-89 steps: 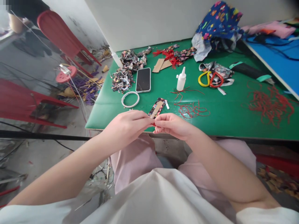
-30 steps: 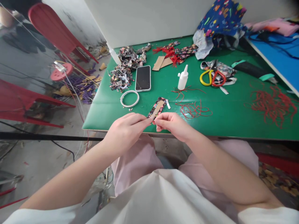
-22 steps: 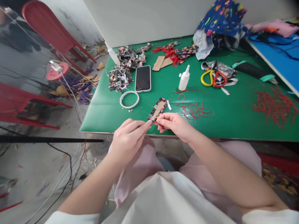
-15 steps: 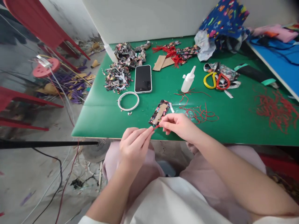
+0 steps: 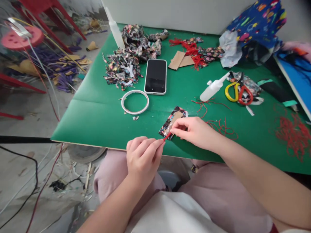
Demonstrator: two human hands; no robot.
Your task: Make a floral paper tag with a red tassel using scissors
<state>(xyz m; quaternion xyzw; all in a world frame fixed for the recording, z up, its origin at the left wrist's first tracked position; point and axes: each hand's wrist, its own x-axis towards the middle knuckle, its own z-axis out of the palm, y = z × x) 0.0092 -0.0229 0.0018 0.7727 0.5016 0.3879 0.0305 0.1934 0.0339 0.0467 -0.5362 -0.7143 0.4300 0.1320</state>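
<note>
From where I stand, the person's left hand (image 5: 145, 157) has its thumb and forefinger pinched together on one end of a short red cord (image 5: 167, 137), the other fingers loosely bent. The right hand (image 5: 193, 131) has the other end between thumb and fingertip, the rest of it half curled. The cord is drawn out between them at the lower corner of a floral fabric strip (image 5: 166, 125) with brown card on it, which lies on the green counter (image 5: 97, 123) near the front edge, partly hidden by the right hand (whether the cord touches the strip, I can't tell).

Beyond the left hand there's a white ring (image 5: 135, 112), then a phone (image 5: 155, 76) and a heap of floral scraps (image 5: 125, 66). Past the right hand lie loose red threads (image 5: 221, 127), a tilted white bottle (image 5: 211, 90) with a long nozzle, and scissors (image 5: 240, 84) with one yellow and one red handle.
</note>
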